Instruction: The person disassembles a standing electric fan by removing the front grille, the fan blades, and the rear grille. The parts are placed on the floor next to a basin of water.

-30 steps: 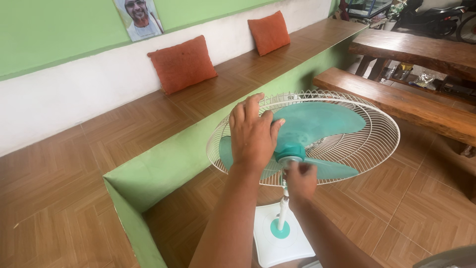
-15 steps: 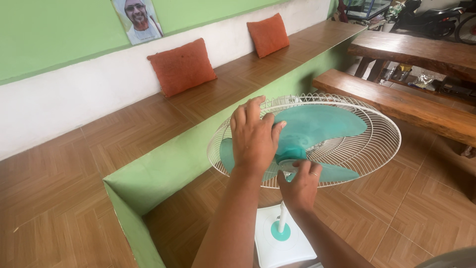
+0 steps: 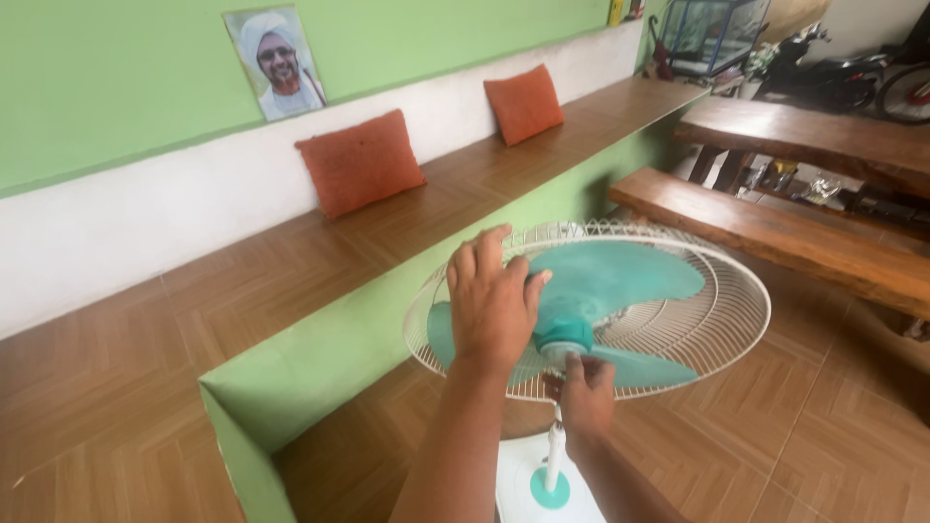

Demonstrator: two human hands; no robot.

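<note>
a pedestal fan [image 3: 620, 291] stood tilted back near the green ledge [image 3: 320, 358]. the left hand [image 3: 492, 300] stayed spread flat on its teal blades [image 3: 605, 276]; the right hand [image 3: 586, 397] had risen, fingers pinching the hub [image 3: 565, 339], likely loosening it.

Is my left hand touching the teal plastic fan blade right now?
Touching. The head view shows the left hand lying flat on a teal plastic fan blade, its palm and fingers covering part of the blade with no gap.
</note>
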